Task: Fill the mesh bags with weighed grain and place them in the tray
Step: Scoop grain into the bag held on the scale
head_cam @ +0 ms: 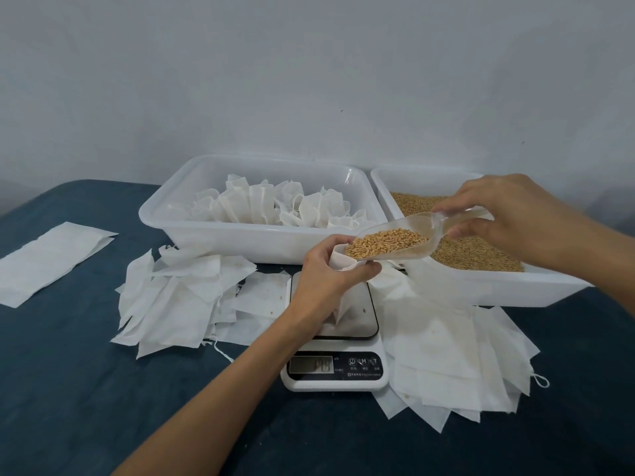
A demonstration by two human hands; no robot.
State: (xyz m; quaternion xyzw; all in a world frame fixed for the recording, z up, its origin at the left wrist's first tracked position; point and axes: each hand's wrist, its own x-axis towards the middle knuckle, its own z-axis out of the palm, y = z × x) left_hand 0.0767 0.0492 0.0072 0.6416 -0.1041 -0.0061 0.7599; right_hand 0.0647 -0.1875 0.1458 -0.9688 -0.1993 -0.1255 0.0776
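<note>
- Left hand [326,266] curls round the open bag [343,297], holding it upright on the scale [335,352].
- Right hand [508,214] pinches the scoop [412,235] handle, its grain [385,243] at the bag's mouth.

Your open white mesh bag [343,297] upright on the scale [335,369], clear scoop [412,235] of golden grain [385,243] tilted at its mouth, filled bags [275,207] bunched in the left tray [220,235]
</note>
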